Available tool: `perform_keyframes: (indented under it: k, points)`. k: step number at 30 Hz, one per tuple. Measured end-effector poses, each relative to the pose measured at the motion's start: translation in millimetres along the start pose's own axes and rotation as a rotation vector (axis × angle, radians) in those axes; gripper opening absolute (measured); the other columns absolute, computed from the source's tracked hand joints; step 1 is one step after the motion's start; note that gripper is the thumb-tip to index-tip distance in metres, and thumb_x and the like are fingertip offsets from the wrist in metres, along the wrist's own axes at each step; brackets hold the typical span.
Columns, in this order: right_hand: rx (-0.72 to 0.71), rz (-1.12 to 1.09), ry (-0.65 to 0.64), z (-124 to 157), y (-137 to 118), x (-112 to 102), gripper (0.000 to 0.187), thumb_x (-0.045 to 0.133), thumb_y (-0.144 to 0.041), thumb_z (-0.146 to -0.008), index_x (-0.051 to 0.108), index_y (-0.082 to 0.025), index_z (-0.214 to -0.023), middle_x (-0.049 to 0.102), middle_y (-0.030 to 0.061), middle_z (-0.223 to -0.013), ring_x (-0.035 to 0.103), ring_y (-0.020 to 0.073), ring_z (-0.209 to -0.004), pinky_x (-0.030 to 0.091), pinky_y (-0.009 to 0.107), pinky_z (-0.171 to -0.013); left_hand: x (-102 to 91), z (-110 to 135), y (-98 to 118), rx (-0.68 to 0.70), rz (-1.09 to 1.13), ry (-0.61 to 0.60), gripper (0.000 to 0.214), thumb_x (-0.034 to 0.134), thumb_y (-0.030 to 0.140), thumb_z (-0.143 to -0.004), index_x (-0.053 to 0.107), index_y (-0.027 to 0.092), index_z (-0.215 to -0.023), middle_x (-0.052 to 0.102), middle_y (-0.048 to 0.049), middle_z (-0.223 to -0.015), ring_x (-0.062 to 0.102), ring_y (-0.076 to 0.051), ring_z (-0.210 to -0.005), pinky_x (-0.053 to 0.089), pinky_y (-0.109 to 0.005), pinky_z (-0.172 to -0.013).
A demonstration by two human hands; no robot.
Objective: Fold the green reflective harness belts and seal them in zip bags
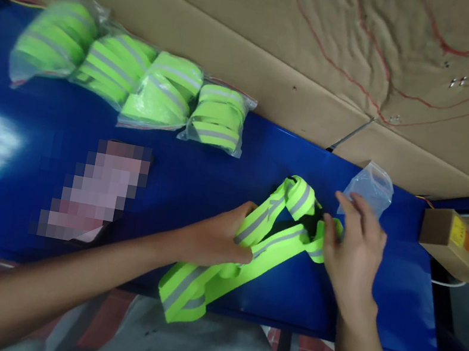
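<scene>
A neon-yellow reflective strap (pixel 276 246) with a silver stripe lies loosely looped over the blue table, its near end at the front edge. My left hand (pixel 228 235) is closed round the middle of the strap. At the strap's far right end, my right hand (pixel 355 251) has its thumb and fingers apart, the thumb beside a small curled piece. Black parts show between the strap's far loops, partly hidden. Just beyond my right fingertips lies a clear plastic bag (pixel 373 185), partly covered by them.
Several clear bags of rolled neon straps (pixel 217 118) line the back of the blue table (pixel 267 145), against a brown-covered wall. A blurred-out, phone-shaped item (pixel 98 191) lies to the left. A cardboard box (pixel 441 239) and white cable are at the right.
</scene>
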State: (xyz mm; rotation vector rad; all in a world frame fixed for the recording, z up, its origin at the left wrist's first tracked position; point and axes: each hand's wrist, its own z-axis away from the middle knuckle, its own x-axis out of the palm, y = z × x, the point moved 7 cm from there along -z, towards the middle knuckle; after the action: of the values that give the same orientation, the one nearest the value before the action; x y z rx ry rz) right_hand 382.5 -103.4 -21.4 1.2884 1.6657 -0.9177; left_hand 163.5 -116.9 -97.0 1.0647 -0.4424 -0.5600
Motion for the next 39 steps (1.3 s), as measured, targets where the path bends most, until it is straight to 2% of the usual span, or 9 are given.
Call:
perform_keyframes:
  k: [4,9,13,17,22,29,34,36,39]
  points:
    - [-0.052,-0.028,0.181,0,-2,-16,0.043,0.060,-0.026,-0.100,0.060,-0.023,-0.143,0.060,0.0166,-0.144,0.059,0.0367,-0.131,0.047,0.054,-0.105,1.3,0,-3,-0.013,0.013,-0.003,0.050,0.068,0.027,-0.075,0.049,0.020,-0.120,0.061,-0.0011,-0.100,0.061,-0.021,-0.088,0.051,-0.033,-0.072]
    - [-0.470,-0.111,-0.145,14,-56,13,0.056,0.059,-0.030,-0.102,0.044,-0.031,-0.156,0.059,0.0101,-0.149,0.061,0.0281,-0.130,0.044,0.047,-0.109,-1.4,-4,-2,0.034,-0.036,0.022,0.051,0.066,0.026,-0.075,0.049,0.020,-0.123,0.064,-0.0041,-0.111,0.063,-0.021,-0.094,0.050,-0.033,-0.076]
    - [-0.192,0.056,-0.123,-1,-14,21,0.057,0.052,-0.038,-0.105,0.042,-0.022,-0.159,0.044,0.0178,-0.161,0.049,0.0360,-0.144,0.037,0.058,-0.115,-8.9,7,11,-0.001,-0.298,0.029,0.046,0.063,0.027,-0.077,0.053,0.022,-0.121,0.065,-0.0015,-0.091,0.064,-0.021,-0.080,0.044,-0.029,-0.065]
    - [0.050,0.074,0.002,-8,29,15,0.054,0.049,-0.045,-0.105,0.052,-0.018,-0.151,0.054,0.0217,-0.150,0.057,0.0412,-0.132,0.044,0.060,-0.105,-19.0,20,23,-0.036,-0.618,0.093,0.063,0.064,0.030,-0.079,0.047,0.023,-0.139,0.060,0.0006,-0.073,0.062,-0.023,-0.065,0.038,-0.030,-0.059]
    - [0.045,0.023,-0.119,-1,21,31,0.063,0.055,-0.059,-0.100,0.058,-0.015,-0.145,0.074,0.0185,-0.111,0.069,0.0376,-0.102,0.049,0.057,-0.095,-20.8,21,29,0.107,-0.728,0.205,0.092,0.067,0.044,-0.091,0.011,0.034,-0.163,0.057,-0.0152,-0.142,0.067,-0.037,-0.114,0.053,-0.049,-0.090]
    - [-0.047,-0.068,-0.283,7,33,49,0.078,0.058,-0.061,-0.097,0.037,-0.022,-0.161,0.063,0.0190,-0.142,0.063,0.0413,-0.123,0.049,0.059,-0.098,-12.7,24,43,0.462,-1.026,0.326,0.058,0.066,0.043,-0.096,0.049,0.026,-0.148,0.028,-0.0182,-0.167,0.033,-0.041,-0.152,0.039,-0.061,-0.114]
    - [-0.056,-0.095,-0.196,5,31,41,0.073,0.062,-0.055,-0.097,0.042,-0.020,-0.158,0.068,0.0185,-0.132,0.065,0.0382,-0.116,0.050,0.054,-0.096,-3.6,20,36,0.442,-1.064,0.149,0.026,0.055,0.038,-0.103,0.070,0.019,-0.110,0.070,-0.0099,-0.118,0.066,-0.027,-0.111,0.045,-0.043,-0.095]
    - [-0.116,-0.057,-0.115,4,10,31,0.070,0.063,-0.049,-0.097,0.042,-0.019,-0.157,0.067,0.0182,-0.133,0.063,0.0380,-0.119,0.046,0.053,-0.099,-4.2,23,42,0.480,-1.108,0.249,0.036,0.049,0.045,-0.106,0.071,0.017,-0.097,0.073,-0.0081,-0.099,0.068,-0.024,-0.095,0.042,-0.042,-0.090]
    - [-0.258,-0.040,-0.051,8,-31,20,0.066,0.062,-0.038,-0.099,0.038,-0.021,-0.158,0.066,0.0168,-0.136,0.062,0.0348,-0.123,0.040,0.051,-0.105,3.7,42,61,0.761,-1.209,0.532,0.030,0.049,0.042,-0.106,0.070,0.020,-0.106,0.073,-0.0103,-0.118,0.067,-0.026,-0.107,0.036,-0.044,-0.094]
